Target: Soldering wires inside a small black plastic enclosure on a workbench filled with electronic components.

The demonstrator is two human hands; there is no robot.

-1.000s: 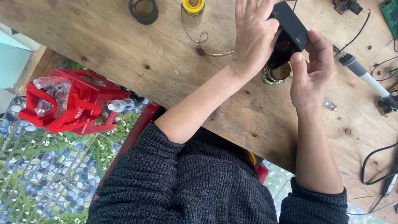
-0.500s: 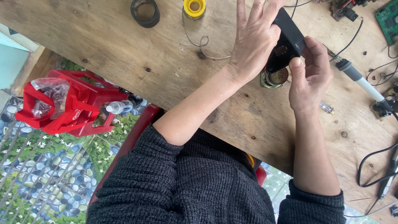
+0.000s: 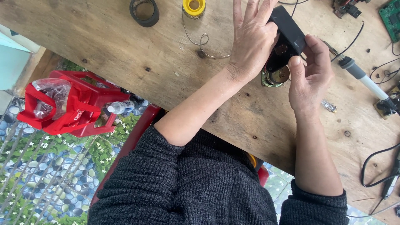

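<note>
both hands over a bare wooden worktop (image 3: pixel 125 62); left hand (image 3: pixel 252 39) lies with palm against the side of a black box-shaped casing (image 3: pixel 287 35), its fingers (image 3: pixel 250 10) stretched long and flat along it, holding it tilted above the boards; right hand (image 3: pixel 310 77) grips the casing's lower end, thumb on its open underside, other fingers curled round the far edge; casing held between the 2 hands, well off centre toward the worktop's far right; a small round speaker (image 3: pixel 277 77) sits directly under the casing, touching or just beside it, cannot tell which; a soldering iron (image 3: pixel 362 77) lies just right of the right hand, cable running off to the edge; a small glass fuse (image 3: pixel 329 106) near the right wrist; a yellow solder spool (image 3: pixel 194 7) and a black tape ring (image 3: pixel 144 11) at the far edge, loose wire curling from the spool; a green circuit board (image 3: pixel 391 14) in the far right corner; a red plastic basket (image 3: pixel 71 106) off the near edge to the left, clear bags and a small bottle in it
</note>
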